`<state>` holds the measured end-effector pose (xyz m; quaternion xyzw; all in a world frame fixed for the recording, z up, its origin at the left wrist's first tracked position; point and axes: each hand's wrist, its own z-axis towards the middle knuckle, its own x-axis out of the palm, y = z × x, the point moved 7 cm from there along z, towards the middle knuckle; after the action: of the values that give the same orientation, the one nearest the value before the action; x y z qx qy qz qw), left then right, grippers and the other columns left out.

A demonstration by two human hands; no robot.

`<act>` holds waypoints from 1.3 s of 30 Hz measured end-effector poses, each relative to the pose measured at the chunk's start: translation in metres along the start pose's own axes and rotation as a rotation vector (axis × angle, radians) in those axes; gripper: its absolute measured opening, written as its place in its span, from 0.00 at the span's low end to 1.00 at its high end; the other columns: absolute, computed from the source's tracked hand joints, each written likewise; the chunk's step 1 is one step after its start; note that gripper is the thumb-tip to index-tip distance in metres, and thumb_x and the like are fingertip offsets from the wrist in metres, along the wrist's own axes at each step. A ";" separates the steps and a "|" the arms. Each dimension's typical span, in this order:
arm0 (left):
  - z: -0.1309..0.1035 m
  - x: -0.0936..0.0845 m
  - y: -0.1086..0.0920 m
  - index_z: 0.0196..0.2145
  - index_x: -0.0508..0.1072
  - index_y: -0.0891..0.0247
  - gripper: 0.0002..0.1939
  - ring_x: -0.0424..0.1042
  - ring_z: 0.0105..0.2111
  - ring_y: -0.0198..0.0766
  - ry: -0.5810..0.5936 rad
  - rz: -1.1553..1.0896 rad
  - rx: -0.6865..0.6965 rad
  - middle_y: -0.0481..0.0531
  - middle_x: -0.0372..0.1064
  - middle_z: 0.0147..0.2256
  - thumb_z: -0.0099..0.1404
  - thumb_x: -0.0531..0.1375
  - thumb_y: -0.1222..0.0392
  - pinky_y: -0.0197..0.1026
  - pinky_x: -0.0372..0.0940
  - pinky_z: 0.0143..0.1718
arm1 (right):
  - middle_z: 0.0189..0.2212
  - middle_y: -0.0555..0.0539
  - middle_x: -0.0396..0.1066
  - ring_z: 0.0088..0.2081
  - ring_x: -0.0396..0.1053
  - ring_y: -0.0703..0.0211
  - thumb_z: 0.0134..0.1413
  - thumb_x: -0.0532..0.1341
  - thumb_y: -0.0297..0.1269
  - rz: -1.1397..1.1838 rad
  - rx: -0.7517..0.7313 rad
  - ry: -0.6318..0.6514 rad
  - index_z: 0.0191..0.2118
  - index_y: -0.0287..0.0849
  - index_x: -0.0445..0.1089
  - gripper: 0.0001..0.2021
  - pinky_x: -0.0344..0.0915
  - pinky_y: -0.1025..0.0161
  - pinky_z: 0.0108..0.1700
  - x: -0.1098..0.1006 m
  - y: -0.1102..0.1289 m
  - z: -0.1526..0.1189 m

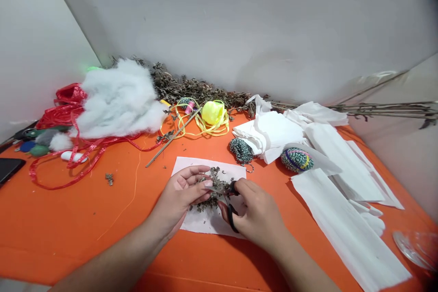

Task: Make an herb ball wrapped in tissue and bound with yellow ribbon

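My right hand [258, 210] grips a pair of black-handled scissors [233, 219], their blades pointing left toward my other hand. With its thumb and fingers closed, my left hand [190, 191] pinches a bit of dried plant by the blades. Small crumbled dried leaves [208, 203] lie in a heap below both hands. Under the heap is a sheet of white paper [191, 223], flat on the orange table [119, 242]. My hands partly hide the heap and the blades.
White fiber stuffing [116, 100] and red ribbon [61, 116] sit at the left. Dried plant stalks [198, 89] line the wall behind a yellow ribbon roll [212, 113]. Twine bundles [297, 159] and white paper strips [352, 232] are on the right, near a clear glass [415, 248].
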<state>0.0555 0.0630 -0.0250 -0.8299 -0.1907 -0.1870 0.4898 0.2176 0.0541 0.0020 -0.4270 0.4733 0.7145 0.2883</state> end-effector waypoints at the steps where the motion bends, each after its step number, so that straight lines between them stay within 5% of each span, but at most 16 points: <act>1: 0.000 0.000 0.000 0.38 0.78 0.62 0.19 0.74 0.27 0.28 0.008 0.006 0.002 0.47 0.76 0.31 0.47 0.75 0.63 0.27 0.71 0.28 | 0.28 0.49 0.67 0.30 0.63 0.57 0.54 0.62 0.42 -0.002 0.004 0.006 0.31 0.45 0.59 0.11 0.55 0.64 0.29 0.000 0.000 0.000; 9: 0.000 0.004 -0.002 0.38 0.75 0.64 0.20 0.76 0.28 0.32 0.050 0.027 0.025 0.49 0.76 0.30 0.48 0.75 0.63 0.30 0.71 0.29 | 0.31 0.47 0.68 0.30 0.63 0.56 0.53 0.62 0.44 -0.019 0.003 0.015 0.33 0.44 0.59 0.12 0.56 0.63 0.29 0.001 0.002 0.000; 22: 0.004 -0.001 -0.004 0.35 0.76 0.65 0.18 0.76 0.29 0.31 0.021 0.008 0.068 0.49 0.77 0.30 0.46 0.75 0.64 0.30 0.72 0.31 | 0.20 0.53 0.60 0.22 0.56 0.63 0.52 0.56 0.31 0.019 -0.017 -0.069 0.24 0.45 0.54 0.11 0.47 0.65 0.25 -0.001 -0.009 0.000; 30: 0.004 -0.005 -0.005 0.33 0.79 0.66 0.13 0.75 0.32 0.30 -0.033 -0.043 0.052 0.51 0.77 0.33 0.49 0.74 0.62 0.27 0.71 0.34 | 0.26 0.50 0.66 0.26 0.61 0.59 0.55 0.60 0.43 -0.052 0.032 -0.027 0.29 0.45 0.59 0.11 0.52 0.65 0.26 0.003 -0.005 0.002; 39: 0.004 0.002 -0.002 0.31 0.77 0.66 0.16 0.75 0.25 0.30 0.054 0.017 0.040 0.49 0.78 0.28 0.43 0.75 0.67 0.28 0.70 0.27 | 0.23 0.51 0.64 0.25 0.59 0.61 0.53 0.59 0.35 0.009 -0.005 -0.029 0.27 0.45 0.57 0.08 0.51 0.66 0.27 0.002 -0.003 0.001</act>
<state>0.0568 0.0677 -0.0242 -0.8162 -0.1741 -0.2015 0.5128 0.2187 0.0561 -0.0008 -0.4150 0.4692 0.7232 0.2908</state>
